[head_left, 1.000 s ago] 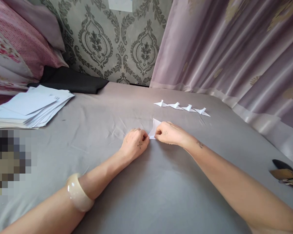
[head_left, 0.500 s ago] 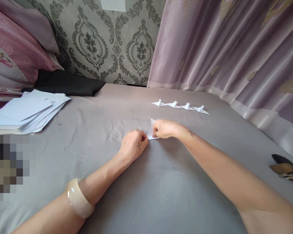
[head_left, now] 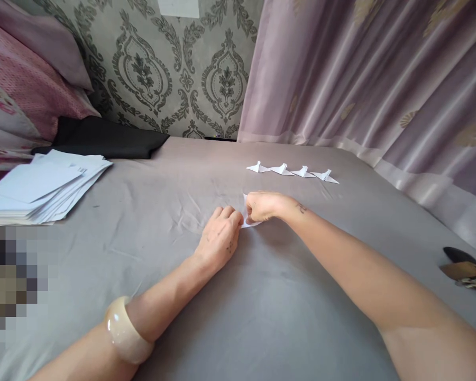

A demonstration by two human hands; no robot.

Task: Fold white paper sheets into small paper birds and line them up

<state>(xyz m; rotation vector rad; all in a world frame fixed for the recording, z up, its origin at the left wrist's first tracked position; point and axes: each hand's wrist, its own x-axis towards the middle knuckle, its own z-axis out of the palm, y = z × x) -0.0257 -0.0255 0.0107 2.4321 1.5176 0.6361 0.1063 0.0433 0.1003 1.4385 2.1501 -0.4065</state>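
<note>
Far to the left of the folded white paper (head_left: 250,225) lay a stack of paper sheets (head_left: 43,188), with a black cloth (head_left: 111,138) beyond it. Nearer, and also left of the folded white paper, a pale bangle (head_left: 129,332) circled the left forearm. The left hand (head_left: 221,238), its fingers drawn narrow, held the folded white paper by its left corner. The folded white paper itself was on the grey cloth (head_left: 285,317), between both hands and partly hidden by them. Just right of its upper tip, the right hand (head_left: 265,206) was curled closed on it. Behind it and rightward stood four small paper figures (head_left: 284,169) in a row. Far to its right lay keys (head_left: 473,283).
</note>
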